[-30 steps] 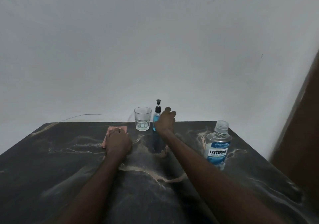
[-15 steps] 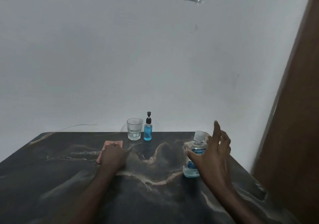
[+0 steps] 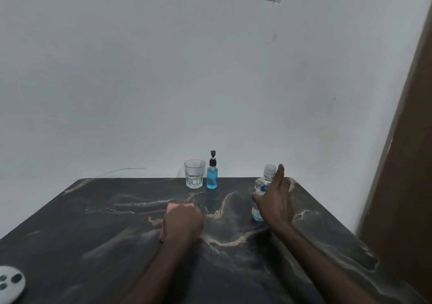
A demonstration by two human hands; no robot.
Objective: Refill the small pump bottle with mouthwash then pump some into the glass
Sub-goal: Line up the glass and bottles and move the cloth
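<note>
A small pump bottle [image 3: 212, 177] with a black pump head holds blue liquid and stands at the table's far edge. Just to its left is a clear glass [image 3: 194, 175]. The big clear mouthwash bottle [image 3: 261, 184] with a white cap stands to the right, blue liquid low in it. My right hand [image 3: 275, 200] is spread against that bottle, fingers pointing up past the cap and thumb across its front, hiding most of the label. My left hand [image 3: 182, 221] lies knuckles-up on a pink cloth [image 3: 177, 206], fingers bent down onto it.
The dark marbled table [image 3: 93, 221] meets a white wall at its far edge. A brown wooden panel [image 3: 402, 186] rises at the right. A white round device [image 3: 10, 282] with dark buttons lies at the near left corner. Sheets of paper hang high on the wall.
My right hand left the pump bottle, swung right and has come up against the mouthwash bottle. My left hand stayed on the pink cloth. The view tilted upward.
</note>
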